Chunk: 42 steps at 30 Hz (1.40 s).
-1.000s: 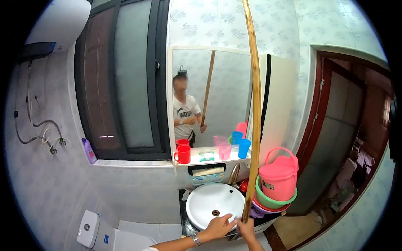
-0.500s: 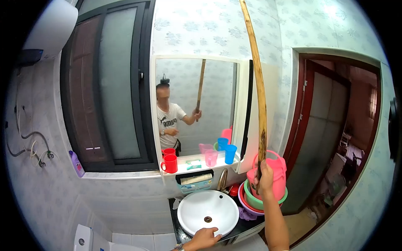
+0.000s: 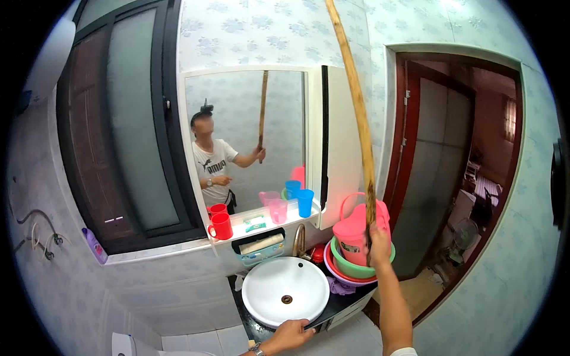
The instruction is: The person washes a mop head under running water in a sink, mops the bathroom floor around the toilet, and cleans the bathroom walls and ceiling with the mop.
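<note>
My right hand (image 3: 379, 246) is wrapped round the dark lower end of a long wooden stick (image 3: 355, 89). The stick stands nearly upright, leaning slightly left, and its top runs out of view. Behind that hand, a pink bucket (image 3: 356, 225) sits in stacked basins, with a green basin (image 3: 350, 268) uppermost. My left hand (image 3: 291, 335), with a watch on its wrist, hovers by the front rim of the white washbasin (image 3: 255, 305). It holds nothing; thumb and fingers are apart, the fingers partly bent.
A mirror (image 3: 237, 130) reflects a person holding the stick. Its shelf carries a red mug (image 3: 221, 226), a pink cup (image 3: 278, 210) and a blue cup (image 3: 305, 203). A faucet (image 3: 300, 240) stands behind the washbasin. The window (image 3: 130, 118) is left, the doorway (image 3: 439, 160) right.
The view has swung right, so the mirror, window and washbasin sit further left. My right hand still grips the upright stick, and my left hand stays by the washbasin's front rim.
</note>
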Each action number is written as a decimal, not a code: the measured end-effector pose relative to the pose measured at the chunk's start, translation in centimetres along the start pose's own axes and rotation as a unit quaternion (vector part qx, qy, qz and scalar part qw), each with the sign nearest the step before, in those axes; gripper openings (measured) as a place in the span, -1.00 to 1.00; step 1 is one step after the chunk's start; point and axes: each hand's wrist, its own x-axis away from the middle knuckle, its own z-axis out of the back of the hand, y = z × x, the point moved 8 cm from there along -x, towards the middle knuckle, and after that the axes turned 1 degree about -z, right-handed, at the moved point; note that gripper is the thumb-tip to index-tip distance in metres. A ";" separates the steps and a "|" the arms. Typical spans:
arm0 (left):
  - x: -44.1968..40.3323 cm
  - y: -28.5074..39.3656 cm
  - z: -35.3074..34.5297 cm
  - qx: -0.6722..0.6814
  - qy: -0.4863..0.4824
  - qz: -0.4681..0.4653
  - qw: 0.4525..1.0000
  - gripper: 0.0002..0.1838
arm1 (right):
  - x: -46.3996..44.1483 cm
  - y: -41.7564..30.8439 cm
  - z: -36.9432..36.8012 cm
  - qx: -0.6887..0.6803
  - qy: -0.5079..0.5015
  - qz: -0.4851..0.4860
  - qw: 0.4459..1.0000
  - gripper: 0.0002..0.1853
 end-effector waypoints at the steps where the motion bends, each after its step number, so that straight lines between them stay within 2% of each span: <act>1: -0.2 0.1 -0.2 0.002 0.000 -0.009 1.000 -0.55 | 1.4 1.9 0.8 0.056 0.000 0.032 0.998 -0.49; 2: -0.5 0.2 -0.3 0.005 0.002 -0.019 1.000 -0.55 | 4.3 2.2 0.6 0.099 -0.019 0.023 0.995 -0.48; 4: -1.1 0.5 -0.8 0.008 -0.013 -0.027 1.000 -0.55 | 9.0 6.9 1.3 0.053 -0.056 -0.011 0.997 -0.50; 5: -1.4 0.6 -1.1 0.014 -0.024 -0.030 0.999 -0.55 | 11.8 8.7 1.7 0.040 -0.041 -0.044 0.997 -0.53; 6: -1.7 0.5 -1.5 0.014 -0.026 -0.033 0.999 -0.55 | 14.3 10.7 2.6 0.056 -0.056 -0.001 0.997 -0.50; 7: -1.9 0.4 -1.9 0.026 -0.027 -0.040 0.999 -0.55 | 17.4 12.1 3.6 0.078 -0.033 -0.031 0.996 -0.50; 8: -2.2 0.3 -2.2 0.038 -0.027 -0.047 0.998 -0.55 | 20.1 14.0 4.6 0.101 -0.050 -0.009 0.994 -0.48; 9: -2.4 0.0 -2.5 0.039 -0.029 -0.049 0.998 -0.55 | 23.2 16.9 6.0 0.090 -0.027 -0.077 0.993 -0.47; 10: -2.6 -0.3 -2.9 0.029 -0.032 -0.047 0.998 -0.55 | 26.2 19.8 7.8 0.063 -0.023 -0.088 0.994 -0.46; 12: -2.8 -0.5 -3.3 0.022 -0.040 -0.047 0.998 -0.55 | 31.5 19.5 9.6 0.139 0.012 -0.067 0.988 -0.57; 15: -2.9 0.1 -3.7 0.016 -0.067 -0.048 0.996 -0.55 | 37.8 22.8 12.2 0.156 0.046 -0.181 0.970 -0.63; 17: -2.7 1.2 -3.9 0.022 -0.104 -0.039 0.994 -0.56 | 39.5 24.5 13.4 0.146 0.058 -0.225 0.962 -0.66; 21: -2.8 2.2 -4.4 0.027 -0.084 -0.073 0.993 -0.58 | 34.8 26.1 14.3 0.080 0.065 -0.219 0.970 -0.65; 23: -3.1 2.2 -5.0 -0.003 -0.093 -0.093 0.991 -0.59 | 28.3 22.6 13.0 0.032 0.069 -0.110 0.991 -0.47; 24: -3.0 2.2 -5.1 -0.002 -0.097 -0.096 0.991 -0.59 | 24.8 17.2 10.9 0.075 0.049 -0.094 0.992 -0.48; 25: -2.8 2.2 -4.9 0.007 -0.080 -0.095 0.992 -0.59 | 21.9 15.1 10.6 0.058 0.066 -0.078 0.993 -0.55; 27: -2.6 1.9 -4.8 0.018 -0.064 -0.094 0.993 -0.59 | 16.1 10.7 9.5 0.057 0.059 -0.056 0.995 -0.50; 31: -2.0 1.8 -4.1 0.003 -0.056 -0.066 0.996 -0.57 | 7.9 5.4 7.5 0.005 0.017 -0.048 0.999 -0.45; 33: -1.6 1.8 -3.8 0.006 -0.051 -0.053 0.997 -0.57 | 4.6 3.7 6.8 -0.008 0.016 -0.082 0.996 -0.36; 35: -1.5 1.4 -3.6 0.013 -0.024 -0.048 0.998 -0.56 | 1.2 2.1 6.5 -0.021 0.009 -0.098 0.995 -0.34; 42: -1.3 3.0 -3.5 0.020 -0.058 -0.041 0.997 -0.56 | -5.7 -6.4 3.7 -0.040 -0.025 -0.071 0.996 -0.37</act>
